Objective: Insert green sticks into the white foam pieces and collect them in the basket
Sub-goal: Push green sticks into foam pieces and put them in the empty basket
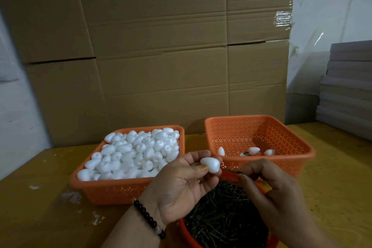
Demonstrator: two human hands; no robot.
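Note:
My left hand [181,185] pinches a white egg-shaped foam piece [210,164] between thumb and fingertips. My right hand [267,185] pinches a thin green stick [229,171] whose tip points at the foam piece's narrow end, just beside it. Below both hands an orange bowl [187,233] holds a heap of green sticks [225,213]. At the left, an orange basket [112,189] is piled with white foam pieces [132,153]. At the right, a second orange basket [261,133] holds a few foam pieces [253,150] on its floor.
The baskets stand on a yellowish wooden table [40,207] with white foam crumbs near its left front. Large cardboard boxes [161,46] form a wall behind. A stack of grey boards [346,86] sits at the right edge.

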